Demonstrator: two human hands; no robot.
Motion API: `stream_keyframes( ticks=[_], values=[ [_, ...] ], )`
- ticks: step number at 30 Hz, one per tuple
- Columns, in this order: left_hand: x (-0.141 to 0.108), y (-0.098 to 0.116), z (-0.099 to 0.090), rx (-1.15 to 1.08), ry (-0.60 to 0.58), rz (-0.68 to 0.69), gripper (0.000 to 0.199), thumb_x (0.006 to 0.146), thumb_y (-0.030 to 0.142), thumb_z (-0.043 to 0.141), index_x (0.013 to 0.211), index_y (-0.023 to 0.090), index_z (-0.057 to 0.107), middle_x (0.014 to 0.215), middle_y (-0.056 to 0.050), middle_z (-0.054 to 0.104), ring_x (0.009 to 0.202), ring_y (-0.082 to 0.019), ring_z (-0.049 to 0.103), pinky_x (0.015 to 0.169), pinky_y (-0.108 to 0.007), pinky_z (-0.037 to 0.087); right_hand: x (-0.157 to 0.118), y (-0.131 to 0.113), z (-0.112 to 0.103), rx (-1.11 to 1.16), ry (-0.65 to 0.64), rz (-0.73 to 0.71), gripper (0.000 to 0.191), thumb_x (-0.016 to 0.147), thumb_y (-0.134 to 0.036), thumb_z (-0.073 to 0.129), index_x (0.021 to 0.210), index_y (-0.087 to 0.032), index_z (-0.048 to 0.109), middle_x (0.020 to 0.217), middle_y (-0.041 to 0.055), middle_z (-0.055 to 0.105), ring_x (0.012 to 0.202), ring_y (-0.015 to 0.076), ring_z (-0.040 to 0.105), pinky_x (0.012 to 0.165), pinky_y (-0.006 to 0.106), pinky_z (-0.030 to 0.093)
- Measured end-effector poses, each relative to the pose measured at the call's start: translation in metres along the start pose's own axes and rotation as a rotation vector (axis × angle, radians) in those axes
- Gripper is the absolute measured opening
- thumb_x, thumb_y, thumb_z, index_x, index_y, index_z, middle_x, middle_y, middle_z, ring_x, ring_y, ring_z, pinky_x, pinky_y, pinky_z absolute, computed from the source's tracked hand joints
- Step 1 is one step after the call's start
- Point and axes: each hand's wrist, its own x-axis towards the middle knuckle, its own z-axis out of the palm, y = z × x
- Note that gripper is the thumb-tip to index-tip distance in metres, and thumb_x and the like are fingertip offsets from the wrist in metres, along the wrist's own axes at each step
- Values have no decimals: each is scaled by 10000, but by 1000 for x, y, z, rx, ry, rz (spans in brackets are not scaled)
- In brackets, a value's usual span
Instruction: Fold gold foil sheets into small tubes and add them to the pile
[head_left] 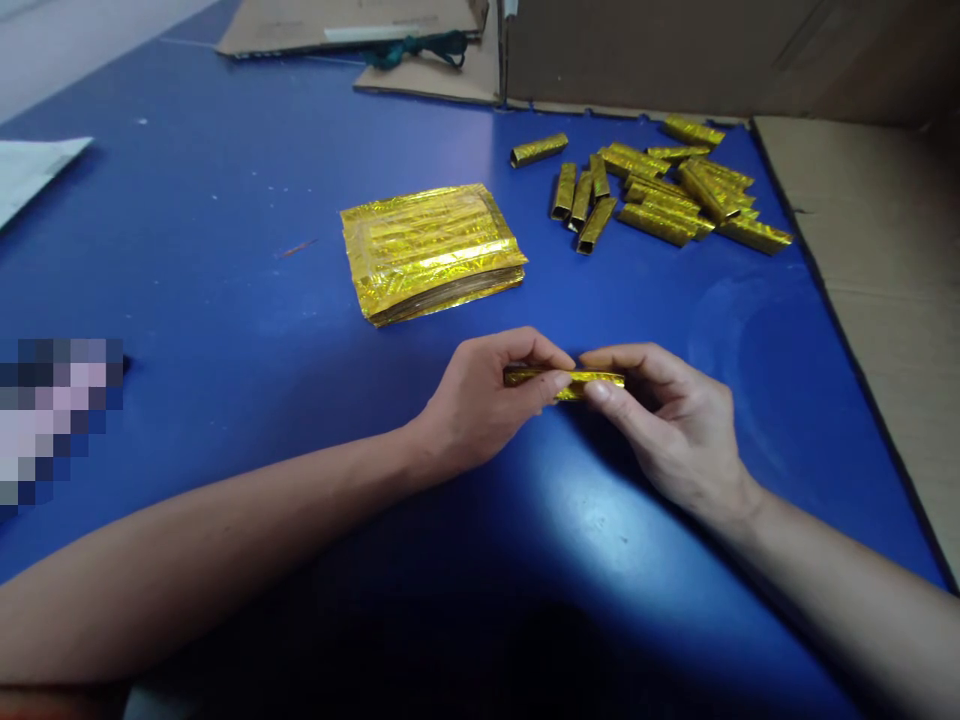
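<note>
Between my two hands is a narrow strip of folded gold foil paper [571, 388], held level above the blue table. My left hand [499, 395] pinches its left part between thumb and fingers. On the right part, my right hand [667, 415] grips with thumb and forefinger. Fingers cover some of the strip. Beyond my left hand lies a stack of gold foil sheets [431, 245], its near edge showing many layers. A loose pile of folded gold foil tubes [664, 205] spreads at the back right, some with open ends facing me.
A tall cardboard wall [712, 60] borders the back of the blue table [225, 250], and a cardboard flap [862, 250] runs along the right. Flat cardboard [300, 25] with a dark green ribbon [420, 50] lies at the back. White paper [34, 175] sits at the left edge, above a blurred-out patch.
</note>
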Motion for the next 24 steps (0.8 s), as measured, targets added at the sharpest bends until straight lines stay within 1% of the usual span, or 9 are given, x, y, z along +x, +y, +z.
stream_keyframes(
  ticks=[2, 4, 7, 10, 15, 17, 21, 24],
  values=[
    [0, -1, 0, -21, -5, 3, 97, 746, 196, 593, 816, 132, 613, 629, 33, 591, 534, -56, 527, 514, -158, 419, 0, 0, 0, 1, 2, -12, 100, 782, -246, 600, 872, -213, 630, 764, -6, 656, 659, 119, 590, 602, 252, 469],
    [0, -1, 0, -36, -44, -4, 137, 736, 193, 608, 858, 132, 609, 648, 31, 602, 546, -59, 537, 526, -161, 430, -1, 0, 1, -10, 22, -32, 66, 795, -227, 583, 832, -213, 636, 746, -8, 653, 652, 114, 585, 601, 248, 463],
    [0, -2, 0, -46, -66, -10, 91, 753, 171, 581, 826, 130, 616, 619, 30, 599, 548, -62, 543, 533, -162, 436, 0, -1, 1, -25, 21, -31, 62, 801, -222, 574, 818, -211, 633, 737, -10, 648, 653, 112, 582, 601, 244, 458],
    [0, -3, 1, -47, -28, 9, 60, 750, 153, 579, 785, 130, 623, 629, 27, 605, 543, -57, 538, 527, -160, 434, 1, -1, 0, -23, 0, -9, 80, 790, -241, 589, 856, -210, 623, 754, -9, 648, 650, 116, 583, 593, 247, 459],
    [-2, -1, 2, -51, -18, 22, 63, 764, 171, 580, 748, 126, 621, 594, 33, 592, 524, -49, 535, 511, -146, 432, 0, -2, 0, -36, -11, -28, 66, 805, -227, 569, 779, -211, 628, 705, -15, 639, 636, 108, 574, 595, 242, 454],
    [-2, 0, 1, -61, -7, 13, 72, 772, 176, 574, 744, 123, 614, 585, 32, 587, 521, -50, 542, 506, -145, 438, -1, -2, 0, -23, -5, -10, 61, 803, -235, 572, 786, -215, 627, 709, -14, 638, 630, 108, 571, 588, 245, 454],
    [0, 0, -1, -91, 40, 4, 80, 781, 194, 568, 776, 121, 601, 575, 31, 579, 492, -52, 541, 468, -144, 440, 0, -2, 1, 85, 50, 80, 89, 760, -260, 621, 836, -214, 618, 699, -17, 629, 557, 101, 547, 516, 244, 447],
    [4, -1, -3, -105, 106, 21, 66, 763, 178, 581, 787, 118, 595, 577, 29, 576, 482, -53, 534, 453, -145, 434, 4, -3, 2, 179, 127, 123, 83, 722, -246, 656, 786, -209, 619, 646, -25, 607, 510, 93, 523, 474, 235, 438]
  ],
)
